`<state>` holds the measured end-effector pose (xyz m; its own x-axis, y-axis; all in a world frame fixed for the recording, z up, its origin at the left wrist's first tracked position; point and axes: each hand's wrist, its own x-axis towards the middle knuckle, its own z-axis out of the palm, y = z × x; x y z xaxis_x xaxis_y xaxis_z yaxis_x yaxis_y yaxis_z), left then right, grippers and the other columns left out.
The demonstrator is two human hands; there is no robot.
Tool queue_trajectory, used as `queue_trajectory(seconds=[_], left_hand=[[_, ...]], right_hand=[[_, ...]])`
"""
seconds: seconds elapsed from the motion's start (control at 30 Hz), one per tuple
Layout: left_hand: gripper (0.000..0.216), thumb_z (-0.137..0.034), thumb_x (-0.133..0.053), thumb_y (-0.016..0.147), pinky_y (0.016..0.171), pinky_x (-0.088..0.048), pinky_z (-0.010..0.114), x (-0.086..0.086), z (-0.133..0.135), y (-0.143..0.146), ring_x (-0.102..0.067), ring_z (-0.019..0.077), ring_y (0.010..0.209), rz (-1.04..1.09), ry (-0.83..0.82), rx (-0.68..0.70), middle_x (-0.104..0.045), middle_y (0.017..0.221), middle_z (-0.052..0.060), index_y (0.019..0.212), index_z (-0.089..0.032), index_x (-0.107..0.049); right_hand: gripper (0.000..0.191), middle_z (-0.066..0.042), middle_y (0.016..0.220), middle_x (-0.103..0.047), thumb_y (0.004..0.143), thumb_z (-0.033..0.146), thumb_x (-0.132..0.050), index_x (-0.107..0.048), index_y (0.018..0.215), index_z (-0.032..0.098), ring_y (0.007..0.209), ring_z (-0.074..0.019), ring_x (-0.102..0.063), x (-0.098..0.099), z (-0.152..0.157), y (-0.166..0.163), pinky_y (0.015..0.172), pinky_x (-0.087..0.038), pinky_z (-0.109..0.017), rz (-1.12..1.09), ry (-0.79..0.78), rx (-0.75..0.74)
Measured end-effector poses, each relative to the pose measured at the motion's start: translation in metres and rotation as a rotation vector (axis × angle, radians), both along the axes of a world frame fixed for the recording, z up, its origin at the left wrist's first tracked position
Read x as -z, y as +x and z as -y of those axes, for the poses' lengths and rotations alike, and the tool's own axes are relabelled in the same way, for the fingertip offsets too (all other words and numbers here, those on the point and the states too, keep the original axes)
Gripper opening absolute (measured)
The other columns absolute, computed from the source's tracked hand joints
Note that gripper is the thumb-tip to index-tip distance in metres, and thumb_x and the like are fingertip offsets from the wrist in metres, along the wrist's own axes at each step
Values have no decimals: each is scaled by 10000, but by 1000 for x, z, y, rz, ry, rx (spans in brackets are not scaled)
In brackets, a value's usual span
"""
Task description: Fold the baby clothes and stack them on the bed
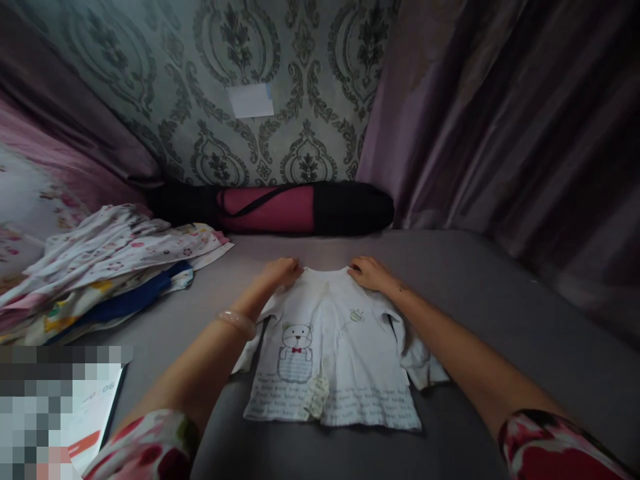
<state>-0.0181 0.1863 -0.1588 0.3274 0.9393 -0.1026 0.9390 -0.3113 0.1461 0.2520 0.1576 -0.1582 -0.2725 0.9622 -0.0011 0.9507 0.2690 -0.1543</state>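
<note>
A small white baby shirt (340,360) lies spread front side up, its collar pointing away from me. A bear with a red bow tie is printed on the left of its front, a little green figure higher on the right, and rows of lettering run along the hem. At the left shoulder by the collar, my left hand (284,269) pinches the cloth. My right hand (369,272) grips the opposite shoulder in the same way. Both sleeves lie out to the sides, partly under my forearms.
A heap of patterned clothes (120,247) lies to the left on the grey bed surface (490,293). Against the wall rests a long black and dark-pink bag (280,208). Purple curtains (450,120) hang at the right. A lit phone screen (100,407) shows at the lower left.
</note>
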Motion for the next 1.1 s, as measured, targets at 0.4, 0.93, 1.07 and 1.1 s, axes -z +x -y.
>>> queue_trajectory(seconds=[0.4, 0.93, 1.07, 1.1], left_hand=[[277, -340, -351, 960, 813, -433, 316, 31, 15, 16, -597, 237, 980, 97, 261, -90, -635, 1028, 151, 1028, -150, -540], [337, -317, -317, 955, 884, -393, 390, 2, 29, 38, -532, 297, 1083, -10, 389, -51, -573, 1145, 181, 1155, -122, -505], [287, -195, -380, 913, 918, -412, 347, -1, 40, 81, -554, 243, 1068, 159, 290, 218, -611, 1116, 140, 1140, -148, -549], [280, -176, -391, 903, 924, -418, 345, 2, 43, 93, -564, 235, 1055, 209, 257, 279, -623, 1101, 133, 1119, -152, -567]], right_hand=[[291, -125, 1081, -612, 986, 342, -343, -561, 1045, 157, 997, -229, -555, 27, 5, -24, 807, -396, -294, -76, 198, 127], [327, -66, 737, -674, 949, 283, -379, -633, 821, 122, 667, -139, -608, -21, 53, 81, 621, -440, -223, -280, -41, 270], [416, -23, 541, -584, 907, 471, -446, -583, 668, 159, 445, -113, -533, -12, 127, 117, 484, -414, -226, -294, -348, 491], [422, -19, 530, -575, 878, 512, -482, -578, 652, 169, 440, -115, -528, -11, 142, 118, 472, -400, -226, -258, -386, 504]])
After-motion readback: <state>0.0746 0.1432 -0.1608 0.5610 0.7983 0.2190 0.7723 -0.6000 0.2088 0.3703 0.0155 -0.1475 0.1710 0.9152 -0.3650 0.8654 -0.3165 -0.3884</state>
